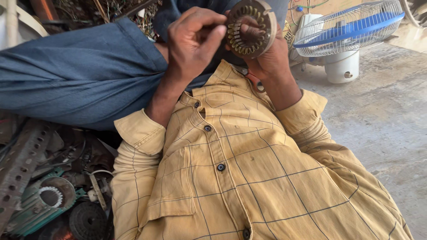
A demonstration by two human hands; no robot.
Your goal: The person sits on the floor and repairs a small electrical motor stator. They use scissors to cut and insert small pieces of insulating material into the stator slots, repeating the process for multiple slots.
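A round metal motor stator (250, 27), with slotted teeth around its open centre, is held up above my chest. My right hand (271, 60) grips it from below and behind, and one finger shows through the centre hole. My left hand (193, 40) reaches in from the left, its fingertips pinched against the stator's left rim and teeth. Both forearms come out of the cuffs of a yellow checked shirt (249, 173) that fills the lower frame. What the fingertips pinch is too small to tell.
A leg in blue trousers (80, 75) lies across the upper left. A white and blue table fan (347, 31) stands at the upper right on a concrete floor (382, 115). Scrap lies at the lower left: a green motor housing (44, 200), a perforated metal bar (18, 164), dark round parts.
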